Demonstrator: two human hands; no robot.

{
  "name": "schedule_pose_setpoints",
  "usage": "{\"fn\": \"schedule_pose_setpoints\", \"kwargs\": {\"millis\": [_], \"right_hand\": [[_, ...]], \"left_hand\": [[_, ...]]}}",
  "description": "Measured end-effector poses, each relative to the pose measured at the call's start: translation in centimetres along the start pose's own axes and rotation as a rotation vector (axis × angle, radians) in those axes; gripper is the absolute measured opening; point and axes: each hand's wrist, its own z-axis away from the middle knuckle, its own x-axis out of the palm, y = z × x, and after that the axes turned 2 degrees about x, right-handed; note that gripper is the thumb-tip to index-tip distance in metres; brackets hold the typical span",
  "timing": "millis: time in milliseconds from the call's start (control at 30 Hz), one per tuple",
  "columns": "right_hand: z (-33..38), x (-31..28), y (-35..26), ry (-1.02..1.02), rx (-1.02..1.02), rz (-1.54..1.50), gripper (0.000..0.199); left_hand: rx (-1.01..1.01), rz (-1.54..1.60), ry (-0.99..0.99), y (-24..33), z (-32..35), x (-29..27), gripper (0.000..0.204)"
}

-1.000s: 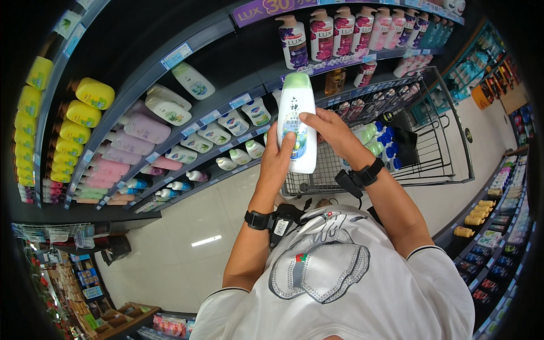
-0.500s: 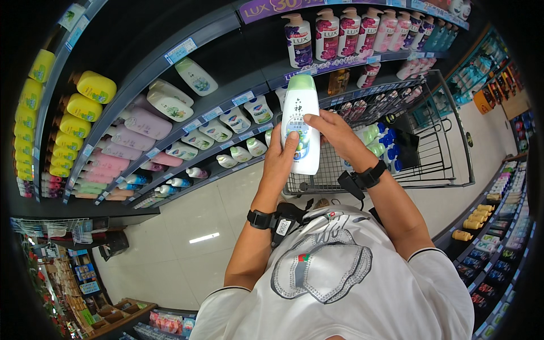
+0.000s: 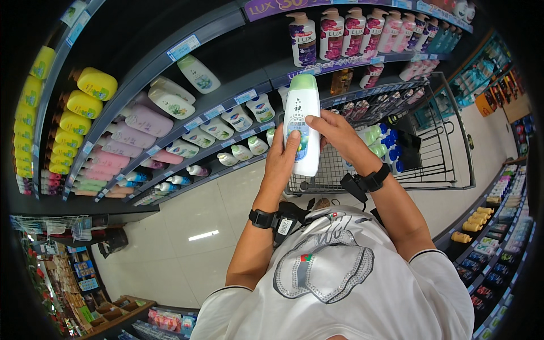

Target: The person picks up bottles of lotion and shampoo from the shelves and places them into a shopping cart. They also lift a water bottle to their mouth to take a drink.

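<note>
Shirt [image 3: 334,272]: white, short sleeves with dark trim, grey dotted print on the chest
Left wrist [image 3: 262,219]: black strap with small device
Right wrist [image 3: 371,182]: black strap

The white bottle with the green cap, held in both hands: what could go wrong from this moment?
1. The white bottle is held upright in the air by the left hand and the right hand, above the shopping cart and the tiled floor; a slip could drop it.
2. The shelves just beyond are packed with bottles, so a careless move might knock one down.
</note>
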Motion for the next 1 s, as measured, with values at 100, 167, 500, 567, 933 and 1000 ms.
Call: {"fn": "schedule_pose_setpoints", "kwargs": {"millis": [100,167,500,567,933,1000], "right_hand": [[0.4,0.5,-1.1,-0.017,-0.013,0.004,0.052],[0.5,0.6,-1.4,-0.037,-0.025,0.026,0.051],[3.0,2.7,-2.0,-0.12,-0.07,-0.016,0.047],[3.5,3.0,-2.3,-0.142,-0.095,0.049,0.053],[5.4,4.7,-2.8,-0.211,-0.456,0.466,0.037],[5.7,4.7,-3.3,-0.223,-0.462,0.528,0.032]], "left_hand": [[-0.006,0.087,0.011,-0.1,-0.1,-0.1,0.062],[-0.007,0.139,0.024,-0.6,-0.3,0.0,0.064],[-0.256,0.903,-0.301,-2.6,-1.1,-1.4,0.084],[-0.461,1.052,-0.163,-2.5,-1.1,-1.1,0.085],[-0.086,1.153,-0.322,-3.3,-1.3,-1.7,0.063],[-0.057,1.138,-0.312,-3.1,-1.2,-1.7,0.063]]}}
